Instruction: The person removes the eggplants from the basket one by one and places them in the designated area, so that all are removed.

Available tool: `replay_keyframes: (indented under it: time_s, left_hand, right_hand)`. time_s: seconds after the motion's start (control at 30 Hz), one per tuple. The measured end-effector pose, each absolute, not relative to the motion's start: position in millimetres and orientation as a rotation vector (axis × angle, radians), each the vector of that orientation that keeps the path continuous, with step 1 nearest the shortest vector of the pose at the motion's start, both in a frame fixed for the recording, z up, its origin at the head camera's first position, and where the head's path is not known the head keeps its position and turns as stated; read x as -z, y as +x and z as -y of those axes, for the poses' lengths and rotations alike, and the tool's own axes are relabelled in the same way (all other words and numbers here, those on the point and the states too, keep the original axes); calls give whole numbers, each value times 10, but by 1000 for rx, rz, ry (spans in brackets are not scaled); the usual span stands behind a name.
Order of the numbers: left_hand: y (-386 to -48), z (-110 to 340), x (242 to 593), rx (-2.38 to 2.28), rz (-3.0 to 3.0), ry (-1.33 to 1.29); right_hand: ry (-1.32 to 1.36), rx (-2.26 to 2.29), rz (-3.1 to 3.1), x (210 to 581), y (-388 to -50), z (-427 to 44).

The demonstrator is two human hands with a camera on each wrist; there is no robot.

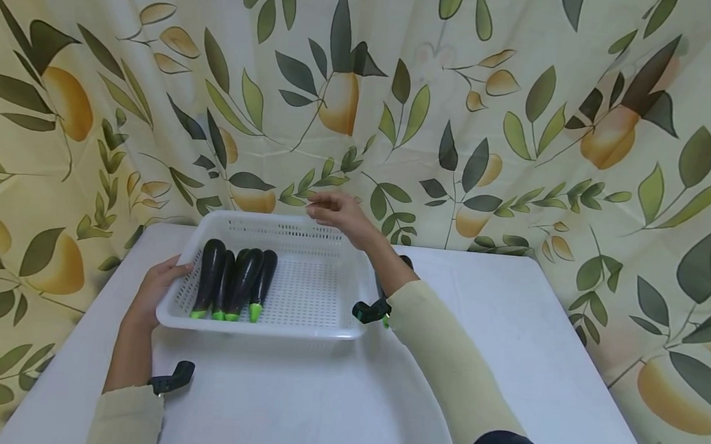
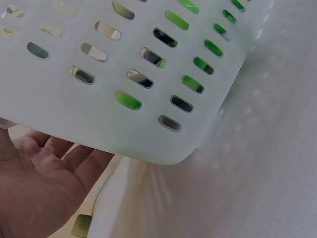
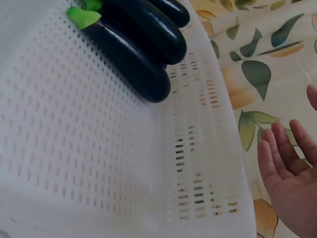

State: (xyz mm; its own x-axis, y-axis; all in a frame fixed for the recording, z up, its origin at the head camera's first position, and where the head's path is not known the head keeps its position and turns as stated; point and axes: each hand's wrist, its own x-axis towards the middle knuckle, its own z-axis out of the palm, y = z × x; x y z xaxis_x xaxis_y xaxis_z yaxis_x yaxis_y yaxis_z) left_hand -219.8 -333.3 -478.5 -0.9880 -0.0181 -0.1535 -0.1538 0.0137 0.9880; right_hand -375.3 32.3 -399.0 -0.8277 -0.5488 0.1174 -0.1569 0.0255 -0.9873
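Observation:
A white plastic basket (image 1: pixel 319 295) with slotted walls stands on the table. Several dark purple eggplants (image 1: pixel 246 276) with green stem ends lie side by side in its left half. At its left side, my left hand (image 1: pixel 155 287) holds the basket; the left wrist view shows the palm (image 2: pixel 44 183), with some fingers partly hidden by the basket wall. Above the far rim, my right hand (image 1: pixel 343 214) holds nothing, its fingers relaxed; in the right wrist view this hand (image 3: pixel 292 173) appears beyond the basket's rim.
To the right of the basket, at least one more eggplant (image 1: pixel 406 261) is mostly hidden behind my right forearm. A white cloth covers the table (image 1: pixel 294 396). Behind it hangs a curtain (image 1: pixel 378 79) printed with leaves and fruit.

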Motion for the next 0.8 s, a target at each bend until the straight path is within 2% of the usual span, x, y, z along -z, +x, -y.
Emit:
replay_keyframes:
  time_s: [0.8]
  left_hand:
    - [-2215, 3361, 4805, -2164, -2128, -158]
  right_hand:
    - [-859, 1768, -1999, 4182, -3720, 59]
